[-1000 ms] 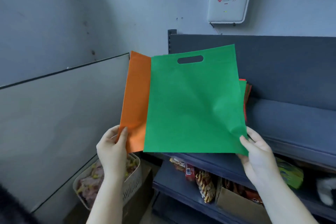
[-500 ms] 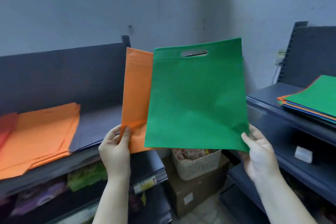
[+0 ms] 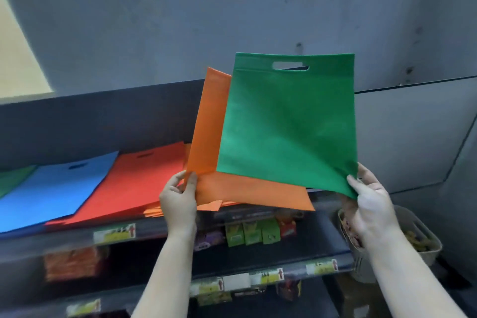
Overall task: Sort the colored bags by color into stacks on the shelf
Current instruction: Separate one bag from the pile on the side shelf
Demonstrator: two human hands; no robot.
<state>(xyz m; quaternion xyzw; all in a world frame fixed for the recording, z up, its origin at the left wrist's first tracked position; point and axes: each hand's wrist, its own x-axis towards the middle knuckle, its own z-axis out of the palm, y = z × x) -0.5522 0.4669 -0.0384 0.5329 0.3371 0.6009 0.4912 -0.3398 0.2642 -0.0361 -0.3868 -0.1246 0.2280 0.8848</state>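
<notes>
The green bag (image 3: 289, 126) is a flat, nearly square piece of matte non-woven fabric with a stitched band along its top edge and an oblong die-cut handle slot. It is held upright in the air above the shelf, a soft diagonal crease running toward its lower right corner. The right hand (image 3: 371, 206) pinches that corner, thumb on the front face and the other fingers behind the cloth.

Behind it and offset to the left is the orange bag (image 3: 209, 124) of the same felt-like fabric, tilted so that its lower edge juts out rightward below the green one. The left hand (image 3: 179, 201) pinches its lower left corner between thumb and forefinger, the remaining fingers curled behind.

Below, on the dark grey shelf (image 3: 64, 121), flat stacks lie side by side: an orange stack (image 3: 214, 205) just under the held bags, a red stack (image 3: 139, 181) overlapping it, a blue stack (image 3: 51, 188) further left, and a green stack (image 3: 13, 178) at the frame edge. The red and blue top bags show the same oblong handle slot.

Lower shelf levels carry small green cartons (image 3: 251, 233) and blurred packets behind yellow price labels. At the right stands a pale slotted plastic basket (image 3: 423, 240) holding wrapped items.
</notes>
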